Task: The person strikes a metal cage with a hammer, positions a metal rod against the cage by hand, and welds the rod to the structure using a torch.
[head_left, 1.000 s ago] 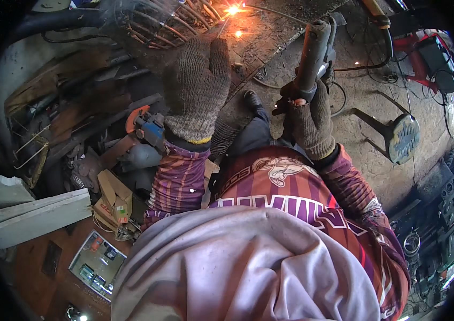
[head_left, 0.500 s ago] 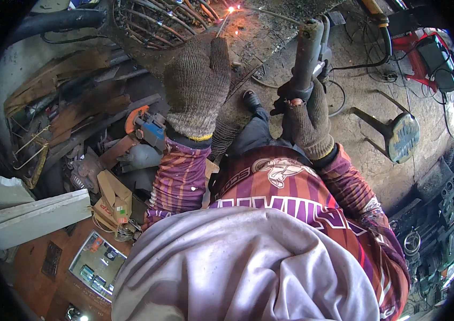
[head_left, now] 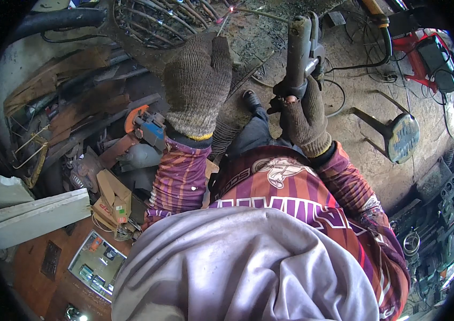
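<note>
Left hand [head_left: 197, 85] before wire frame [head_left: 157, 18] (stool [head_left: 401, 136] nearby), right hand [head_left: 304, 115] around electrode holder [head_left: 299, 48]

Concrete floor [head_left: 366, 155], cracked and dusty. On it: round-seated metal stool [head_left: 398, 136] tipped on its side, black cables [head_left: 344, 69], red machine [head_left: 425, 56], cardboard boxes [head_left: 110, 199], scrap metal [head_left: 77, 117], white boards [head_left: 29, 216].

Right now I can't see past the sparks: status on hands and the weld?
Left hand gloved, raised flat before wire frame. Right hand gripping electrode holder, rod tip glowing at frame. Nothing blocking the rod.
</note>
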The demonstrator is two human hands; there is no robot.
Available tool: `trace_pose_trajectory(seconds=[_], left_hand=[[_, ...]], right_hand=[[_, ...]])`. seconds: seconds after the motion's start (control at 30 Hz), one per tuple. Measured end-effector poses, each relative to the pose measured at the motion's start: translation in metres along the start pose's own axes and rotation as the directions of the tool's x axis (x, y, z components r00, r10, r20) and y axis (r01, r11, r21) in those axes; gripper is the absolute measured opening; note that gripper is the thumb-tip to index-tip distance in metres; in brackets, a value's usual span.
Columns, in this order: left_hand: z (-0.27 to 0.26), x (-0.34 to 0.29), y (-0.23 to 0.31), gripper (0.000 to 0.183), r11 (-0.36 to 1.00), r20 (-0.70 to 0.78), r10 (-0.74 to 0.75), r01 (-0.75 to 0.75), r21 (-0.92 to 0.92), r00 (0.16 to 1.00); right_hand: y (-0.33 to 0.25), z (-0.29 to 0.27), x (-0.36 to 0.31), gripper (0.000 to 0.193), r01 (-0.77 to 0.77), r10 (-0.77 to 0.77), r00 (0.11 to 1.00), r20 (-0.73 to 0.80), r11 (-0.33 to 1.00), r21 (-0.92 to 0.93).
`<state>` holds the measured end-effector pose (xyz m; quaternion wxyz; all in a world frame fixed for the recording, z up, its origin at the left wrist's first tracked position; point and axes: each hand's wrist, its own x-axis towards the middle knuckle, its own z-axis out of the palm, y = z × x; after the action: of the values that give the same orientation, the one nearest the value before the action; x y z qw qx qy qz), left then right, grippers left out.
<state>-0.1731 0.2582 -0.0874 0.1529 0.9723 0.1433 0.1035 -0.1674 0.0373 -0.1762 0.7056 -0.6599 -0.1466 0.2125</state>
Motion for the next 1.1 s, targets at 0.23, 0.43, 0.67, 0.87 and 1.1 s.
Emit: trace_pose_trajectory(seconds=[0.23,0.43,0.67,0.87,1.1], left_hand=[[0.025,-0.03,-0.035,0.025,0.949,-0.092,0.054,-0.08,-0.306,0.994],[0.005,-0.001,-0.012,0.018,0.969,-0.146,0.018,-0.053,-0.242,0.989],[0.002,0.0,-0.007,0.015,0.976,-0.173,0.015,-0.052,-0.212,0.985],[0.005,0.003,-0.008,0.021,0.986,-0.203,0.158,-0.166,-0.023,0.966],[0.009,0.004,-0.007,0.033,0.992,-0.171,0.111,-0.118,-0.036,0.979]], right_hand=[[-0.011,0.007,0.006,0.052,0.05,-0.055,0.998,0.033,0.987,0.151],[-0.018,0.01,0.0,0.056,0.022,-0.011,0.999,-0.034,0.934,0.358],[-0.011,0.006,-0.005,0.068,-0.015,0.036,0.997,-0.065,0.956,0.294],[-0.005,0.001,-0.006,0.076,-0.06,0.06,0.998,0.008,0.954,0.295],[-0.005,0.002,-0.006,0.075,-0.056,0.054,0.998,0.016,0.965,0.254]])
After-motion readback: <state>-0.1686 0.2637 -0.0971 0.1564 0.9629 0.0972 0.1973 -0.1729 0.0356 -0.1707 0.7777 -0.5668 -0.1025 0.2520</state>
